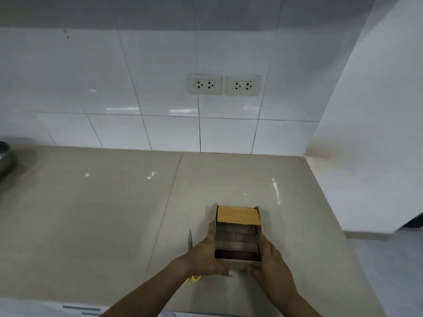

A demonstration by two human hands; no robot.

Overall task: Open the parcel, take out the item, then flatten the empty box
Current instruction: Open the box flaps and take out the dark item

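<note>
A small cardboard parcel box (238, 236) sits on the beige countertop (91, 213), near its front right. Its top is open and a yellow-orange flap (238, 215) stands at the far end. Inside I can see brown cardboard layers and a dark item (235, 255) near the front; what it is cannot be told. My left hand (206, 255) presses flat against the box's left wall. On the right wall and front corner rests my right hand (270, 259). Both hands clasp the box between them.
Scissors with yellow handles (191, 248) lie just left of the box, partly under my left forearm. A white tiled wall with two sockets (224, 85) rises behind. A metal pot edge (5, 159) shows at far left. The counter ends at a white side wall (366, 156).
</note>
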